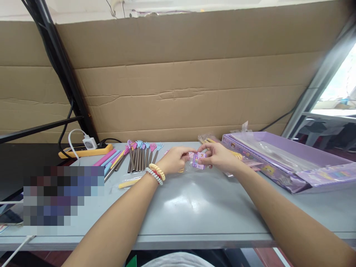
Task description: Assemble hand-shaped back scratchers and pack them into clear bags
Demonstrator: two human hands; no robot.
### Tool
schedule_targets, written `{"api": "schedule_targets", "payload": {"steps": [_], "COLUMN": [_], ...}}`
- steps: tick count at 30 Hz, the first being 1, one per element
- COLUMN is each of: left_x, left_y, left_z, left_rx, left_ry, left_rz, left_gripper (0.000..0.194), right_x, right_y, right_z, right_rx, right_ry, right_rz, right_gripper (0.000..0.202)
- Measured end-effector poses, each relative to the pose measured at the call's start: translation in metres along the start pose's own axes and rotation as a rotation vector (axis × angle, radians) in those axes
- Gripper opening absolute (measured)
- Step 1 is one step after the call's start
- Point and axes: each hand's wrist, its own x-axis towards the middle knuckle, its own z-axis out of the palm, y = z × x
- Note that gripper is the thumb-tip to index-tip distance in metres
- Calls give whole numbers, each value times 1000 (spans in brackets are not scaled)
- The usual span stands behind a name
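Observation:
A small purple printed card [198, 161], with clear plastic around it, is between my two hands over the middle of the table. My left hand [175, 159], with beaded bracelets at the wrist, has its fingers closed at the card's left edge. From the right, my right hand [218, 155] pinches the same card between thumb and fingers. Under and beside my left wrist lies a yellow stick-like piece [129, 183] in a clear bag. Left of it is a row of back scratchers [141, 157] with metal rods and pink, blue and purple hand-shaped heads.
An open purple box [278, 163] with plastic-wrapped contents stands on the right. Clear bags with yellow pieces [211, 141] lie behind my right hand. Coloured tubes [107, 158], a yellow power strip [86, 150] and a white charger [89, 142] are at left. Cardboard [180, 81] lines the back.

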Motion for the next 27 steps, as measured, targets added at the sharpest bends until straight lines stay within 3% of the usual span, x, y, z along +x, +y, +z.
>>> {"api": "schedule_targets", "payload": {"steps": [27], "left_x": [1], "left_y": [0], "left_z": [2], "left_rx": [18], "left_ry": [41], "left_rz": [-64], "left_gripper": [25], "right_x": [-1], "right_y": [-3], "right_z": [1], "right_rx": [37], "right_ry": [58], "right_rz": [-8], "right_gripper": [29]}}
